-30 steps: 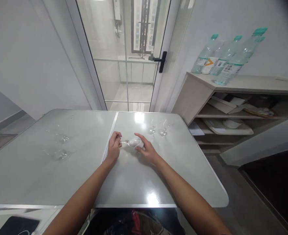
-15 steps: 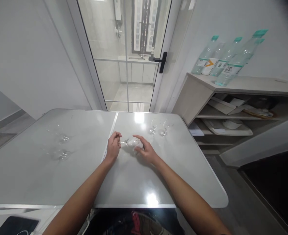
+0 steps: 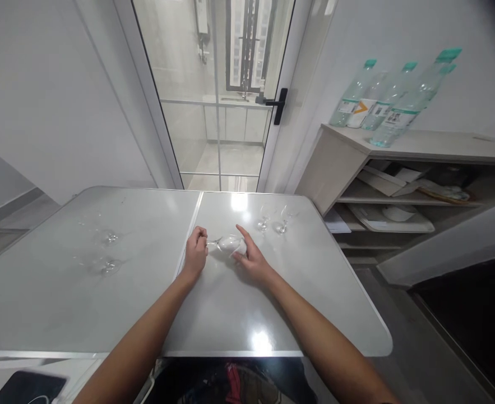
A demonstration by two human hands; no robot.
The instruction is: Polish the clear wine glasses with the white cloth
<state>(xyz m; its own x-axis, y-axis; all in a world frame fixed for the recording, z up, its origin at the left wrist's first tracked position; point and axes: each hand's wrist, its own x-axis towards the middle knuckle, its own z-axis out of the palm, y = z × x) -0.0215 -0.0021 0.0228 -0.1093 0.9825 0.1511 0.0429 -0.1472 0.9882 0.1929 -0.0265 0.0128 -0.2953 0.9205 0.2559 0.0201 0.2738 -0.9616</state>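
Note:
A clear stemmed wine glass (image 3: pixel 224 243) is tilted on its side between my hands, just above the table. My left hand (image 3: pixel 196 249) is closed around the stem near its foot, which the fingers hide. At the bowl's mouth is my right hand (image 3: pixel 253 258), its thumb low by the rim and its index finger stretched up and away from the glass. Something white, apparently a tissue (image 3: pixel 233 244), shows in the bowl and by the right thumb; the other right fingers are hidden behind it.
On the grey-white table (image 3: pixel 230 314), two clear glasses lie at the right, one here (image 3: pixel 280 226). More clear glasses (image 3: pixel 110 266) lie at the left. Several plastic bottles (image 3: pixel 394 120) stand on a shelf unit (image 3: pixel 343 157) beyond the right edge. Behind is a glass door (image 3: pixel 188 134).
My right index finger has lifted off the bowl and straightened, uncovering more of the glass. My left hand has kept its hold with hardly any movement.

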